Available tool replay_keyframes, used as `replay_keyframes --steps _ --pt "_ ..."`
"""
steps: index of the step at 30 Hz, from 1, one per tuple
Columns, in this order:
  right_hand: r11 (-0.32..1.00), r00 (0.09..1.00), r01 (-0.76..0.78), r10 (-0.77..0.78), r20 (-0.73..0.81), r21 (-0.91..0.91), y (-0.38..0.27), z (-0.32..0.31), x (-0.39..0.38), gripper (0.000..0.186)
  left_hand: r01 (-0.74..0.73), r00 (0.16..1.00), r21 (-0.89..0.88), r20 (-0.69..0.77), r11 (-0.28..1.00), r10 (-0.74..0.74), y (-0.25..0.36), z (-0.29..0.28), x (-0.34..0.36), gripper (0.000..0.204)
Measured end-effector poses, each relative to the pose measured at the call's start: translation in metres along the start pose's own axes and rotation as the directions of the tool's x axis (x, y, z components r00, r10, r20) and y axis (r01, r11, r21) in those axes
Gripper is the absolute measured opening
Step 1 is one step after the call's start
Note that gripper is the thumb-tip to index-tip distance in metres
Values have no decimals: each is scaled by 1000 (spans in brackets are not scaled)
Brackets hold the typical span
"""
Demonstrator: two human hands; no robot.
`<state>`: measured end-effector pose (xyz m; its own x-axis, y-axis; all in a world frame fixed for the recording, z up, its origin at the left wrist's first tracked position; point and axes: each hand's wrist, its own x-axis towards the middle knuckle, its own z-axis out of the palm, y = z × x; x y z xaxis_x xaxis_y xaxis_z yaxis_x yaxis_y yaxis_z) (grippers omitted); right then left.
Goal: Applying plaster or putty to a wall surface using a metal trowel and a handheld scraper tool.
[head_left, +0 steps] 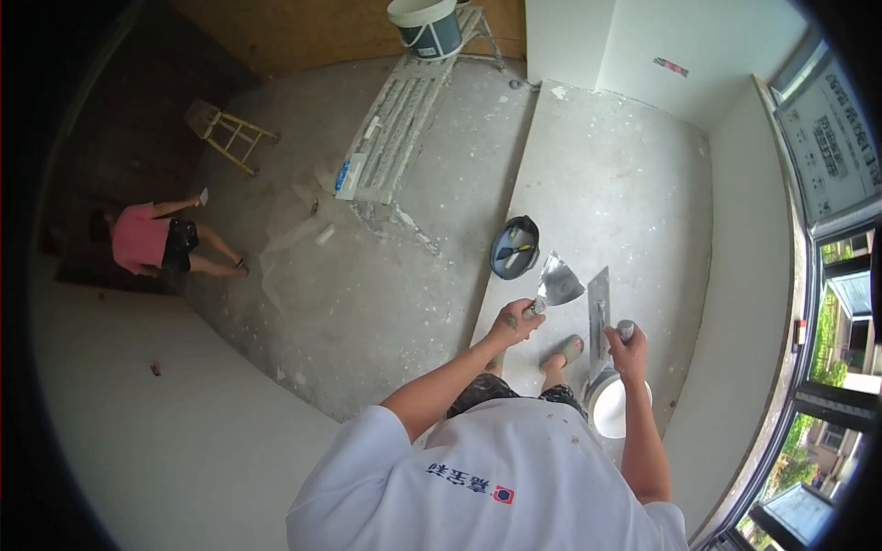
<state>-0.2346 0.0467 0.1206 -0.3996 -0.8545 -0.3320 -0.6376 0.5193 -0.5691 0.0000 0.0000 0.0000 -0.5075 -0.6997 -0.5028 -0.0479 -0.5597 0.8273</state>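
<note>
Standing on a raised grey platform (pixel 634 184), looking down past a white shirt (pixel 487 487). Left hand (pixel 514 323) closing its grip around the handle of a putty knife (pixel 558 283), the wide metal blade fanning up and to the right, smeared with pale filler. Right hand (pixel 628 347) wrapping its grip tight around the handle of a long trowel (pixel 598 312), the narrow blade running upward from the fist, its edge sitting just beside the putty knife blade; impossible to tell whether the two blades are touching. Both tools being held out in front of the body, above the platform and between the two hands.

Resting just below the right hand, a white bucket (pixel 614 404), close to a sandalled foot (pixel 560 354). Lying on the platform above the putty knife, a dark round pail (pixel 514 248) holding small tools with yellow handles.

Spreading out to the left, a rough concrete floor (pixel 367 303) speckled with white. Leaning across it, a paint-spattered stepladder (pixel 395 129), carrying a grey bucket (pixel 427 28) at its top. Standing further left, a small yellow stool (pixel 230 133). Crouching near the dark wall, another person in a pink top (pixel 142 239), well apart from the platform. Curving along the right edge, a window (pixel 827 303) showing greenery outside.
</note>
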Motion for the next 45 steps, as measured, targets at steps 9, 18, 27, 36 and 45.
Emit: replay_keyframes --steps 9,18,27,36,45 --pt "993 994 102 -101 -35 52 -142 241 -36 29 -448 740 847 171 286 651 -27 -229 -30 31" --pt "996 999 -45 46 -18 80 -136 252 -41 25 -281 897 700 -51 657 439 8 -236 -90 31" --pt "969 997 -44 27 76 242 -133 268 -59 33 -299 876 714 -58 634 479 18 -238 -92 27" --pt "910 995 -69 91 -35 409 -135 279 -72 25 -265 890 741 -59 617 452 34 -245 -81 29" --pt "934 995 -49 76 -61 353 -134 285 -59 25 -246 891 749 -74 615 447 45 -247 -78 32"
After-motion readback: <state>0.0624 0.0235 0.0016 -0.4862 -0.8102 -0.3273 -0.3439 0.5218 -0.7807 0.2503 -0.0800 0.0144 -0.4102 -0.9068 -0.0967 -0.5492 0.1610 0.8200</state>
